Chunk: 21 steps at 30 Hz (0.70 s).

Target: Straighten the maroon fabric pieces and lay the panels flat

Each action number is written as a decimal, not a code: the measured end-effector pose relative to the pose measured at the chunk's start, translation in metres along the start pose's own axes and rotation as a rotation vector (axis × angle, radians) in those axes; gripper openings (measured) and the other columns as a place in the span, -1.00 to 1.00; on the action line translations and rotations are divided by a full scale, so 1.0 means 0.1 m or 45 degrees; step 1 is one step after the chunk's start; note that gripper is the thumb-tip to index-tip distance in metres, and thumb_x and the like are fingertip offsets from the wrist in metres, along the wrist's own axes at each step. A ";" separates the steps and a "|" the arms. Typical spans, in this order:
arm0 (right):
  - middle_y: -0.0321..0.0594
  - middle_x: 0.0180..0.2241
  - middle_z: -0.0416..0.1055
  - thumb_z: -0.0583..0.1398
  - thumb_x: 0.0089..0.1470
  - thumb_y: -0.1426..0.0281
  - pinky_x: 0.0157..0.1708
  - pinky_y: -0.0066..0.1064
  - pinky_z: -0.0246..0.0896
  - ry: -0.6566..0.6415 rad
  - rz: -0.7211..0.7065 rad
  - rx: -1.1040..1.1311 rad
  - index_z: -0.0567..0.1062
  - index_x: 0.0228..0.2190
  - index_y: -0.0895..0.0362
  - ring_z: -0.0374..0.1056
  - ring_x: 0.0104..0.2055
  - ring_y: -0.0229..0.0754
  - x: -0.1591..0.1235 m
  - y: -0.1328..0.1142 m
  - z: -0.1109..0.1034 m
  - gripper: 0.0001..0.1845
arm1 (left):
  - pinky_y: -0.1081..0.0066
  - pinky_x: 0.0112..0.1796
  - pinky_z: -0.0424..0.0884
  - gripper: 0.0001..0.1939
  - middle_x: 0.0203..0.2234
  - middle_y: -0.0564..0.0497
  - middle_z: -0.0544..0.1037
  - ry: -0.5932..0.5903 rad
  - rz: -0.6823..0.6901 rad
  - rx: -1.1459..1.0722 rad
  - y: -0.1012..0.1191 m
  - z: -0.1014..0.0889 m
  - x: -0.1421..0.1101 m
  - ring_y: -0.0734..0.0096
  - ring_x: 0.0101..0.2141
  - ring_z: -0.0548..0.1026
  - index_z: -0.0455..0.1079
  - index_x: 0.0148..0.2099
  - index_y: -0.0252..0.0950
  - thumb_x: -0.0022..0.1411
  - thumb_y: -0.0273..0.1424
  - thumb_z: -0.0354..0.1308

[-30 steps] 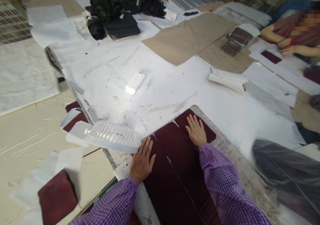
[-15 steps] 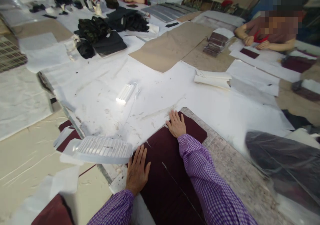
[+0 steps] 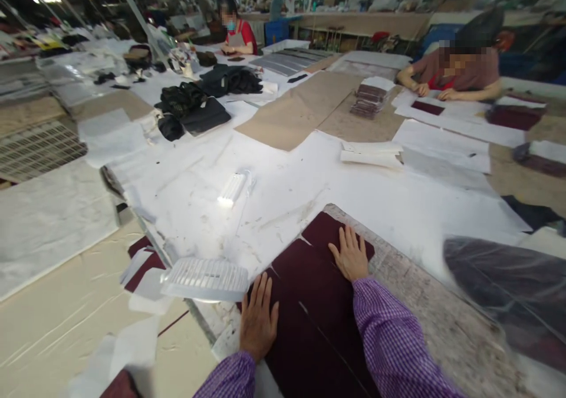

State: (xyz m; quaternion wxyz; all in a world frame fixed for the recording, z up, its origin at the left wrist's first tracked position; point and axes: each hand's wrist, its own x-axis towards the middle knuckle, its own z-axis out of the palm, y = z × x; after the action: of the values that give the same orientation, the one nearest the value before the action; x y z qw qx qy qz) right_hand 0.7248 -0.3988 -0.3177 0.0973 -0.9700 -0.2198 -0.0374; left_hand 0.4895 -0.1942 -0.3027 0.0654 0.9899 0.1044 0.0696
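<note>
Dark maroon fabric pieces lie flat on the table in front of me, cut into separate panels. My left hand rests flat on the near left edge of the fabric, fingers stretched out. My right hand lies flat on the far right panel, fingers spread. Both sleeves are purple checked. A ribbed white plastic piece sits just left of my left hand.
A small white ribbed object lies on the white paper further out. Black garments, brown paper and a stack of maroon pieces are beyond. A person works at the far right; a plastic-wrapped bundle lies at right.
My right hand slid across the far end of the fabric, left and then back right. The camera tilted up, showing more of the room. My left hand stayed flat.
</note>
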 end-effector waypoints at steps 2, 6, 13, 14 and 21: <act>0.23 0.31 -0.06 -0.20 0.27 0.08 0.27 0.11 -0.31 -0.028 0.011 -0.014 0.13 0.21 0.46 -0.17 0.35 0.16 -0.14 0.08 -0.09 -0.23 | 0.03 0.16 0.13 -0.46 0.28 -0.17 0.18 -0.002 -0.010 -0.021 -0.01 -0.02 0.00 0.12 0.27 0.11 0.07 0.30 -0.40 0.31 -0.39 -0.08; 0.25 0.26 0.07 -0.25 0.27 0.06 0.23 0.18 -0.25 -0.086 0.092 -0.029 0.18 0.19 0.44 -0.07 0.32 0.18 -0.18 0.05 -0.18 -0.21 | 0.03 0.15 0.15 -0.46 0.30 -0.16 0.15 -0.008 -0.022 -0.065 -0.03 -0.04 -0.01 0.13 0.28 0.08 0.06 0.31 -0.39 0.32 -0.37 -0.09; -0.01 0.27 0.11 0.02 0.24 0.07 0.24 0.09 -0.15 -0.168 0.040 0.085 0.25 0.18 0.15 0.01 0.31 0.05 0.36 -0.72 -0.01 -0.40 | -0.09 0.14 0.14 -0.48 0.27 -0.25 0.18 0.042 -0.070 -0.261 -0.03 -0.04 -0.03 0.04 0.27 0.12 0.08 0.30 -0.41 0.33 -0.39 -0.12; -0.05 0.25 0.16 -0.02 0.28 0.10 0.22 0.05 -0.07 -0.188 0.003 0.123 0.26 0.17 0.12 0.08 0.28 0.01 0.33 -0.85 -0.04 -0.46 | -0.10 0.14 0.13 -0.49 0.27 -0.25 0.17 0.026 -0.069 -0.274 -0.03 -0.05 -0.04 0.05 0.27 0.11 0.08 0.30 -0.42 0.34 -0.38 -0.13; 0.04 0.34 -0.10 -0.27 0.31 0.17 0.26 0.13 -0.30 -0.050 0.114 0.134 0.02 0.29 0.24 -0.25 0.38 0.08 -1.16 -1.65 -0.30 -0.35 | -0.13 0.18 0.05 -0.46 0.32 -0.28 0.05 -0.117 -0.088 -0.371 -0.09 -0.05 -0.10 0.06 0.30 0.02 -0.02 0.33 -0.45 0.37 -0.37 -0.25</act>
State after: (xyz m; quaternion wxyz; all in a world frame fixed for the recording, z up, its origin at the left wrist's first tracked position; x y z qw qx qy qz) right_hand 0.5481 -0.3072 -0.2736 0.1455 -0.9729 -0.1797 -0.0022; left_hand 0.4776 -0.1870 -0.3002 0.2155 0.9679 0.1240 0.0364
